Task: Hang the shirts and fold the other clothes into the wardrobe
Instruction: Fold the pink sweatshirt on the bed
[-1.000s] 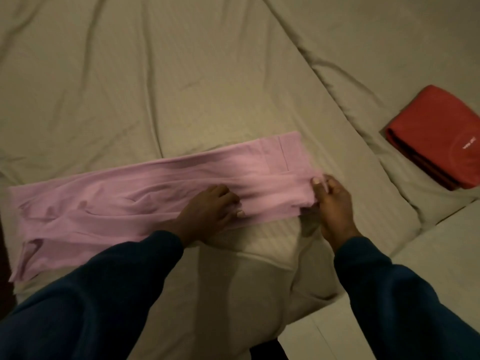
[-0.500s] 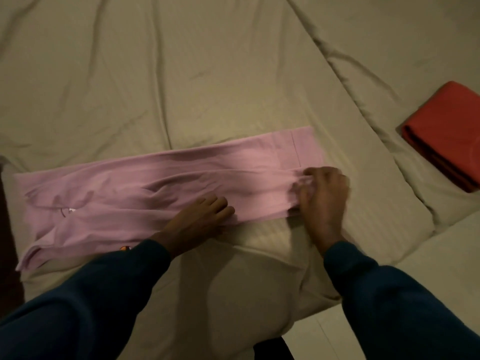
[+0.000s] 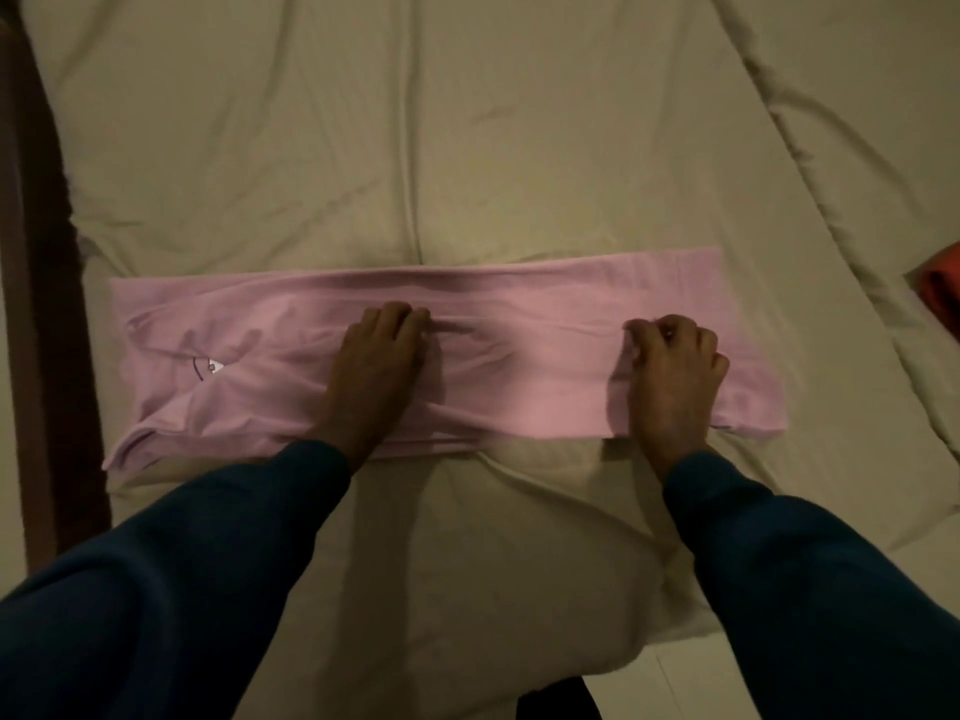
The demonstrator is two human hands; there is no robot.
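Your left hand (image 3: 376, 356) presses flat on the pink garment (image 3: 519, 356) mid-strip on the bed (image 3: 467, 122), while your right hand (image 3: 672, 366) pinches its end.

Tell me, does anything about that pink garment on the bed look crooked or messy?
Slightly. The pink garment lies in a long folded strip, but its left end is rumpled, with uneven layers poking out at the near corner. The left hand and right hand rest on it. Nothing looks damaged.

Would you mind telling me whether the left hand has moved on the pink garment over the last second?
Yes. The left hand moved from the pink garment's near edge toward its far edge.
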